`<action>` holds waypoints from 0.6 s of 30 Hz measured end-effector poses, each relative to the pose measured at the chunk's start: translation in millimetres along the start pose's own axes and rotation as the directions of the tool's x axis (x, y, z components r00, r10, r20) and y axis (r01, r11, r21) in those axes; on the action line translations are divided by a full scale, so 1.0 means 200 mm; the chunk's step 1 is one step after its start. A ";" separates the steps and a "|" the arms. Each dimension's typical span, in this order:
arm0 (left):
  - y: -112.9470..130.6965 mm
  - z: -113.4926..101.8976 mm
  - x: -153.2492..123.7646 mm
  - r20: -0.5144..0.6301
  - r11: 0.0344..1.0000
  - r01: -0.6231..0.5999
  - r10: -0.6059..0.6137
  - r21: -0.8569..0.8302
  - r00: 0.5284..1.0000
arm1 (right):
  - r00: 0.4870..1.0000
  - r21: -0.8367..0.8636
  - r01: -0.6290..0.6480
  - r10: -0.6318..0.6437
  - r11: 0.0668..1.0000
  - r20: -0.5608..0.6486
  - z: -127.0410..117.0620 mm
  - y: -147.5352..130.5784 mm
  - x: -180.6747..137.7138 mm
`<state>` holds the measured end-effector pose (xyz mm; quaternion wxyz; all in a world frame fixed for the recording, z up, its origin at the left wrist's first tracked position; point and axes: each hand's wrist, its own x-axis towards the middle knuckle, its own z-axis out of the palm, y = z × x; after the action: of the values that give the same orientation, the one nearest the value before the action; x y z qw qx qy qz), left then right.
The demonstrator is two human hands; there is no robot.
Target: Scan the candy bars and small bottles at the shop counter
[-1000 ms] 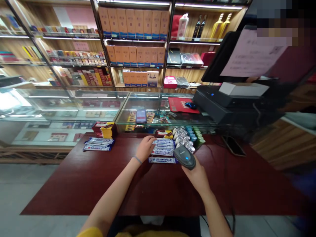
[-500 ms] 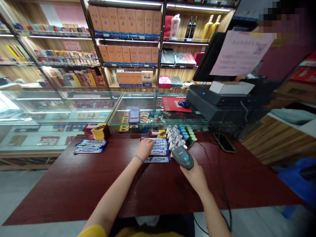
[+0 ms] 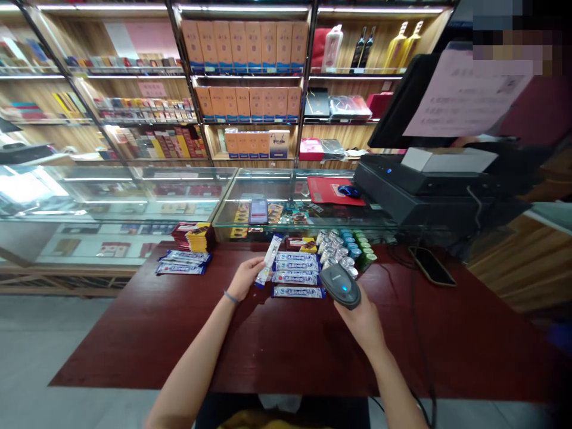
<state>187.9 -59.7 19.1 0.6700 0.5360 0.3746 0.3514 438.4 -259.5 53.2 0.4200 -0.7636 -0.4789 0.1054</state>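
My left hand is closed on a blue-and-white candy bar, lifted on end above the dark red table. Beside it lies a row of several matching candy bars. My right hand grips a grey barcode scanner with a blue light, its head just right of that row. A cable runs from the scanner side down the table's right part.
Small foil-wrapped and green tubes stand behind the scanner. More bars and red-yellow packs lie at the left. A glass counter with a phone, a black till and a dark phone lie beyond.
My left hand has picked one candy bar out of the row and raised it, moving a little left. The scanner hand has stayed about where it was.
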 end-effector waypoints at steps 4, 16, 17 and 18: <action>-0.01 -0.08 -0.04 -0.017 0.981 0.088 -0.092 -0.175 0.996 | 0.996 0.063 0.021 -0.026 0.998 0.084 0.08 -0.09 0.00; -0.02 -0.11 -0.04 -0.005 0.994 0.069 -0.070 -0.080 0.998 | 0.956 0.077 0.148 -0.162 0.986 0.243 0.22 -0.24 -0.01; -0.02 -0.11 -0.04 -0.003 0.993 0.080 -0.080 -0.086 0.997 | 0.959 0.084 0.136 -0.153 0.987 0.241 0.22 -0.24 -0.01; -0.02 -0.11 -0.04 -0.002 0.991 0.091 -0.091 -0.095 0.996 | 0.961 0.088 0.122 -0.140 0.989 0.240 0.22 -0.24 -0.01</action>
<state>165.5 -57.2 12.2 0.7089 0.4849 0.3835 0.3395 381.5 -229.0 61.1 0.3908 -0.6956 -0.5726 0.1885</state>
